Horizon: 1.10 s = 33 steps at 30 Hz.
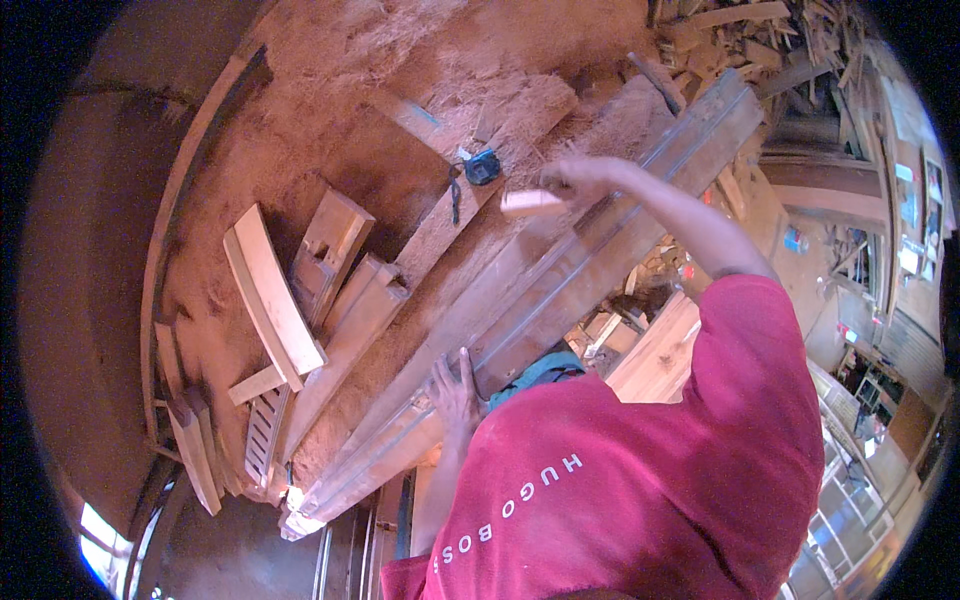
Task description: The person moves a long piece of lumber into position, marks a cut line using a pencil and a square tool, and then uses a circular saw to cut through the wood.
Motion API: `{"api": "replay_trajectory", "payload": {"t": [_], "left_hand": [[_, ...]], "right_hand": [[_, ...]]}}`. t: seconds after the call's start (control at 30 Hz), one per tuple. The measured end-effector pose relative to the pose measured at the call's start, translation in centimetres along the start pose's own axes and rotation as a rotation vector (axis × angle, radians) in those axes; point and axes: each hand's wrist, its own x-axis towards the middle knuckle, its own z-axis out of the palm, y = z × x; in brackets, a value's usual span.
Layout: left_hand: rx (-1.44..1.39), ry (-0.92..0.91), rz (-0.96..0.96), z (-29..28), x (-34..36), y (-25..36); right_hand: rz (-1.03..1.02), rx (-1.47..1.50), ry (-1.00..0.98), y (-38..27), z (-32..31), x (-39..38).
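Observation:
My left hand [457,392] lies with its fingers spread on a long wooden beam [560,290] that runs diagonally across the view. Stretched out over the beam's far side, my right hand [577,176] is smeared by motion. Its fingers close on a short pale wooden block [532,203], whose free end points left. Just left of the block, a small blue and black tape measure [482,166] with a dark strap rests on a dusty board.
Sawdust [370,60] covers the far surface. A curved pale board [270,290] and a notched wooden piece [330,240] lie at the left. Offcuts [770,45] pile up at the far right. Near my body are a teal cloth [540,372] and a plank [655,350].

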Motion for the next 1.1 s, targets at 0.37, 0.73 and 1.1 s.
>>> {"api": "replay_trajectory", "payload": {"t": [0.37,0.73,1.1], "left_hand": [[-0.005,-0.07,-0.005,1.1,-1.6,2.2],[0.117,-0.131,0.015,4.5,-2.3,1.3],[-0.116,-0.095,-0.037,-0.6,-0.2,1.0]], "right_hand": [[0.128,-0.479,0.167,-1.2,10.2,-1.4],[0.798,-0.584,0.832,17.1,-5.1,-9.6],[0.514,-0.44,0.463,5.8,-7.4,0.7]]}}
